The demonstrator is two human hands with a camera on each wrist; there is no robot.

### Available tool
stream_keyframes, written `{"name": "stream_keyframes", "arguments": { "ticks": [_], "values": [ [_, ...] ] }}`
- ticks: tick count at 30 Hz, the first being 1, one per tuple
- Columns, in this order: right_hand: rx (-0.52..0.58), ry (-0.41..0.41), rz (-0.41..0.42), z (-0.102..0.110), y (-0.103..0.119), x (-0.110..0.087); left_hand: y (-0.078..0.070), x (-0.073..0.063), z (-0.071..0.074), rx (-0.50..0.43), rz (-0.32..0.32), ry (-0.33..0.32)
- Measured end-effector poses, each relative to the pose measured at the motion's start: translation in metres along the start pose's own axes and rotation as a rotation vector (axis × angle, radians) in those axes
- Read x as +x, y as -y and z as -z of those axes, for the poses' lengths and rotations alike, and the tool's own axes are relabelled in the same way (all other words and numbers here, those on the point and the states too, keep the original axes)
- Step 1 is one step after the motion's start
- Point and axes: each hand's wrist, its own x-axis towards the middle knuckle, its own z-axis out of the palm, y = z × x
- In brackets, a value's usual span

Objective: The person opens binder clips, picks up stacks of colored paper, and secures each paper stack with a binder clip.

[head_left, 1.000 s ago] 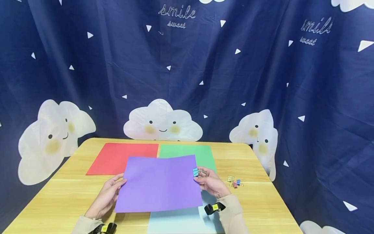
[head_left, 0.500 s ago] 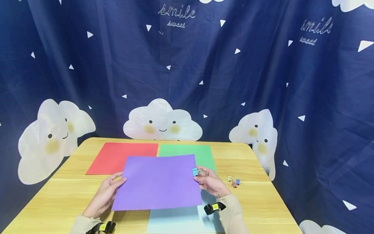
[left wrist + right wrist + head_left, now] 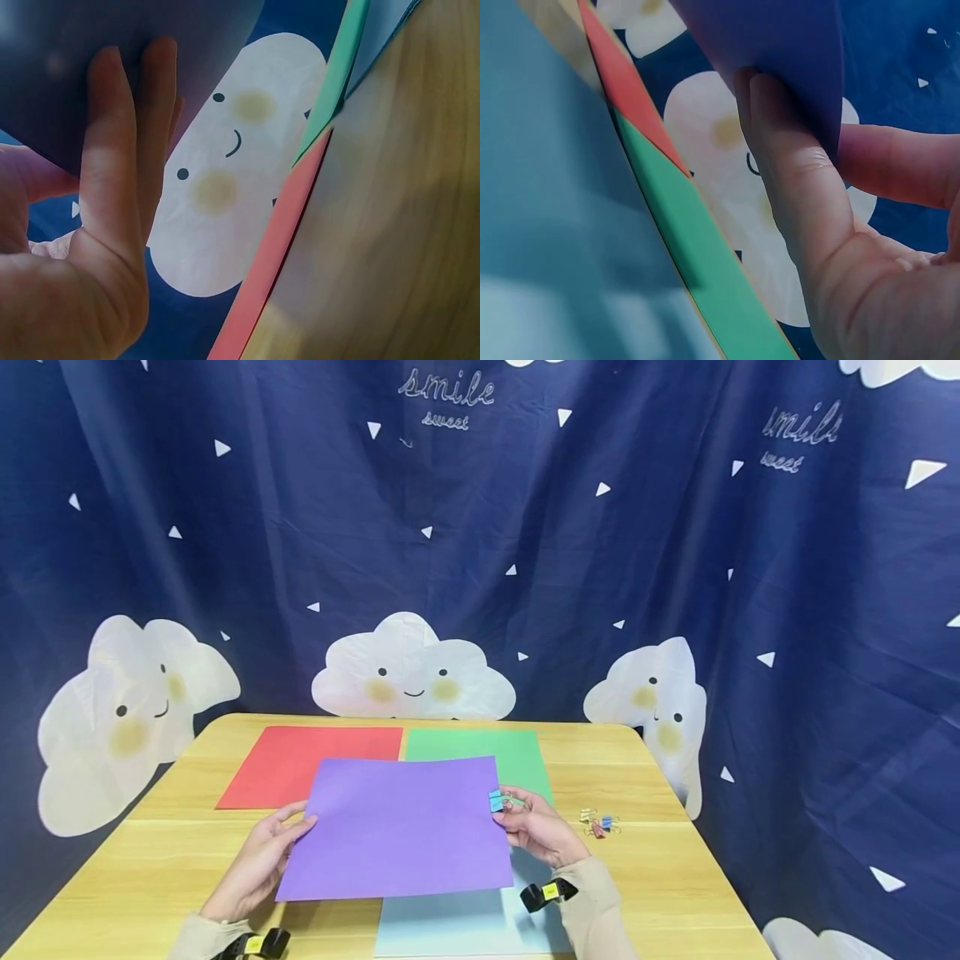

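A purple sheet of paper [image 3: 397, 831] is held up over the table between both hands. My left hand [image 3: 258, 856] pinches its left edge, thumb in front and fingers behind. In the left wrist view, the fingers of that hand [image 3: 112, 157] lie along the sheet's back. At the right edge my right hand [image 3: 542, 828] pinches the sheet just beside a light blue binder clip [image 3: 497, 801], which is fastened on that edge with its wire handles pointing to the right. The right wrist view shows fingers [image 3: 799, 161] behind the sheet.
A red sheet [image 3: 300, 760] lies at the back left and a green sheet [image 3: 465, 743] beside it. Under the purple paper a light blue sheet [image 3: 450, 931] is partly covered. Several small binder clips, including a red one [image 3: 598, 830], lie on the wooden table [image 3: 660, 877] at right.
My left hand has shifted slightly to the left, and the purple sheet's lower left corner has moved with it. The right hand keeps its hold beside the clip.
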Motion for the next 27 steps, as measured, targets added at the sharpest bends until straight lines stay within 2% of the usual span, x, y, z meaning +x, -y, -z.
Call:
{"name": "stream_keyframes", "arguments": {
  "ticks": [13,20,24,27],
  "values": [
    [0.011,-0.002,-0.009,-0.015,-0.001,0.003,0.0,-0.009,0.014,-0.003,0.01,-0.003],
    [0.006,-0.004,-0.016,-0.025,-0.003,0.006,0.001,-0.018,0.026,-0.06,-0.014,0.042],
    [0.018,0.004,-0.022,-0.033,-0.004,0.009,0.003,-0.023,0.034,-0.051,0.008,0.042],
    [0.023,0.012,-0.024,-0.037,-0.007,0.01,0.004,-0.025,0.042,-0.075,0.017,0.079]
  ]
}}
